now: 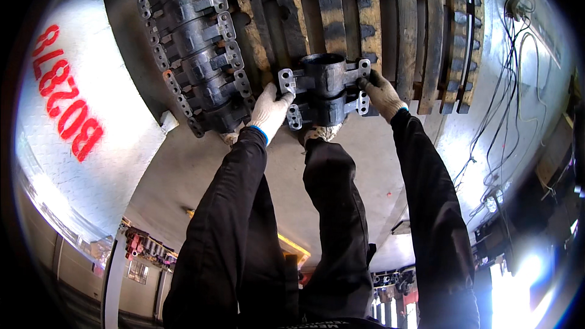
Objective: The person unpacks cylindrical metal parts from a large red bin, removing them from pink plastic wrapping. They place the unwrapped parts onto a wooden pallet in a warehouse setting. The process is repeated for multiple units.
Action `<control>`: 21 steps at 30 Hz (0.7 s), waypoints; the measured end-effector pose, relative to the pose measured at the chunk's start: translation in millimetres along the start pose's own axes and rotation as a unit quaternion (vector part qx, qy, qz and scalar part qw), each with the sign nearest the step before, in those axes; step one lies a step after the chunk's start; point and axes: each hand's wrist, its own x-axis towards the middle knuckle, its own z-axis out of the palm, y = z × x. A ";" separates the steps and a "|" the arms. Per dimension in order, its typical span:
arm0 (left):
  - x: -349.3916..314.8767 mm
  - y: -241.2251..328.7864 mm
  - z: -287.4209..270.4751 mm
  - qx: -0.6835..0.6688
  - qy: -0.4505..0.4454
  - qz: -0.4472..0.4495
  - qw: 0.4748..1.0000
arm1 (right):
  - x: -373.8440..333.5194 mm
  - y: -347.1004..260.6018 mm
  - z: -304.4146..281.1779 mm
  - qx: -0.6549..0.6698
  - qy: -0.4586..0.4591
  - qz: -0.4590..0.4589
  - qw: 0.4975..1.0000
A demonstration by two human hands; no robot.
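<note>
A black ring-shaped metal casting [325, 79] with grey drilled side flanges stands in front of me at the near edge of a wooden pallet [334, 0]. A second, similar casting [332, 110] sits right against its near side. My left hand [269, 111], in a pale knit glove with dark fingertips, is closed at the left flange of the upper casting. On the opposite side my right hand [382, 94], gloved alike, grips the right flange. The undersides of the fingers are partly hidden by the flanges.
To the left, a long row of similar black castings [201, 55] lies on the pallet. A white metal plate with red markings [79, 85] stands further left. Loose black cables [509, 97] hang at the right. My feet stand on grey concrete floor [164, 176] near the castings.
</note>
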 end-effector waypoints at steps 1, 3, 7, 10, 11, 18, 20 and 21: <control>-1.1 5.7 -1.5 0.016 -0.017 -0.016 1.000 | -2.1 2.2 -0.9 0.004 0.002 -0.001 1.000; 0.5 -10.0 2.1 -0.045 -0.004 0.004 0.999 | -5.5 5.9 -0.6 0.013 -0.003 -0.004 1.000; -6.2 -10.4 8.7 -0.102 0.020 0.024 0.994 | -4.6 7.8 1.9 0.037 0.008 0.008 0.999; -8.5 -11.6 11.2 -0.118 0.032 0.029 0.992 | -8.1 6.7 0.7 0.054 0.004 0.011 0.998; -10.9 -12.7 13.4 -0.143 0.039 0.030 0.989 | -8.2 7.7 0.0 0.062 0.001 0.010 0.998; -12.1 0.0 2.0 -0.080 0.001 -0.002 0.997 | -11.6 5.6 -0.8 0.073 -0.003 0.024 0.997; -10.7 3.6 -1.4 -0.076 -0.009 -0.007 0.997 | -12.5 5.2 2.9 0.075 0.000 0.014 0.997; -8.8 -0.4 -1.3 -0.094 -0.012 0.010 0.995 | -13.6 1.3 4.6 0.062 -0.001 0.013 0.998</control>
